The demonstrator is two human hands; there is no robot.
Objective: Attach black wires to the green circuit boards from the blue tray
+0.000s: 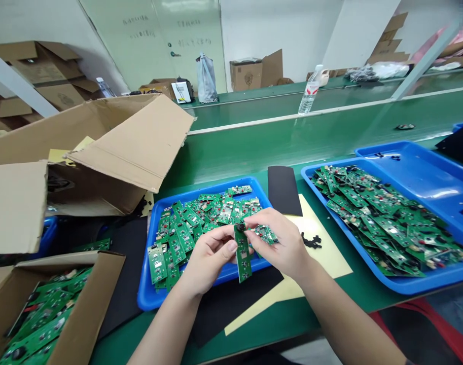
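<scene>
A green circuit board (244,261) stands upright between my hands, above the near edge of a blue tray (143,284). My left hand (212,256) is closed on the board's left edge, thumb in front. The fingertips of my right hand (280,243) pinch at a small black part (240,227) at the board's top end; whether it is fixed to the board I cannot tell. Many similar circuit boards (183,238) lie loose in the tray behind my hands. Small black pieces (312,241) lie on a yellow sheet (330,258) right of my right hand.
A second blue tray (402,288) at right is heaped with boards; another blue tray (429,167) stands behind it. On the left are an open cardboard box (140,147) and a smaller box (102,284) of boards. A black sheet (283,190) and a water bottle (310,91) are farther back.
</scene>
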